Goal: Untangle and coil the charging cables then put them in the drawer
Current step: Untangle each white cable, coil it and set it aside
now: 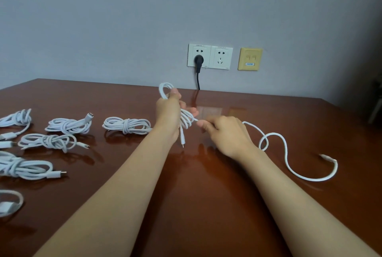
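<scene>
My left hand [168, 110] grips a bundle of white charging cable loops [185, 119] above the brown table [206, 184]; one loop sticks up past the fingers and a plug end hangs down below the wrist. My right hand [224, 132] pinches the same cable just right of the bundle. The cable's loose tail [289, 169] runs from the right hand across the table in a curl, ending in a connector at the right. No drawer is in view.
Several coiled white cables lie on the left of the table, the nearest coil [127, 125] just left of my left forearm. Wall sockets [209, 56] with a black plug and a yellow wall plate [249, 59] sit behind the table's far edge.
</scene>
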{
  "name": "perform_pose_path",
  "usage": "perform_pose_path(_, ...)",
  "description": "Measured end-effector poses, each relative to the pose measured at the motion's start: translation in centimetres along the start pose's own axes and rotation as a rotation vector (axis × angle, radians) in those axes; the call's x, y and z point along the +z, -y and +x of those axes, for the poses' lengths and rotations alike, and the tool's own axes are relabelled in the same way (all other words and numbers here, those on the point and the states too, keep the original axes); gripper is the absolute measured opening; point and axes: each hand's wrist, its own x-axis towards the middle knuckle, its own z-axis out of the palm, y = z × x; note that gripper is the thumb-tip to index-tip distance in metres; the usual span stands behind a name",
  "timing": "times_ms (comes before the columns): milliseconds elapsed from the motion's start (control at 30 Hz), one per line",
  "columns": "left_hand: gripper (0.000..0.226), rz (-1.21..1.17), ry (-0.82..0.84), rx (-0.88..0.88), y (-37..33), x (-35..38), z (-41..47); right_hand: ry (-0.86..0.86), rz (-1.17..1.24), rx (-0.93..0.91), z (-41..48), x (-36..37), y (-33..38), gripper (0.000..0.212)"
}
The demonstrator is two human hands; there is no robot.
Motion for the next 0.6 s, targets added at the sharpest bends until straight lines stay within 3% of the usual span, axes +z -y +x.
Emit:
perform_pose_path(133,0.031,-0.005,-0.052,0.018,-0.3,-0.6,0.6,0.073,0.055,0.051,0.1,-0.1,-0.7,0.053)
perform_pose_path(267,0.033,0.03,-0.136,0.045,-0.6,-1.2,1.2,0.066,0.455,0.159,0.0,0.0,-1.8,0.031)
perform_pose_path(467,0.036,0.186,-0.179,0.102,-0.9,-1.0,1.0,0.046,0.633,0.065,0.4,-1.5,-1.2,0.03)
perform_pose_path(600,0.039,0.351,-0.118,0.152,-0.7,-0.8,0.7,0.086,0.71,0.004,0.3,-1.5,-0.3,0.028)
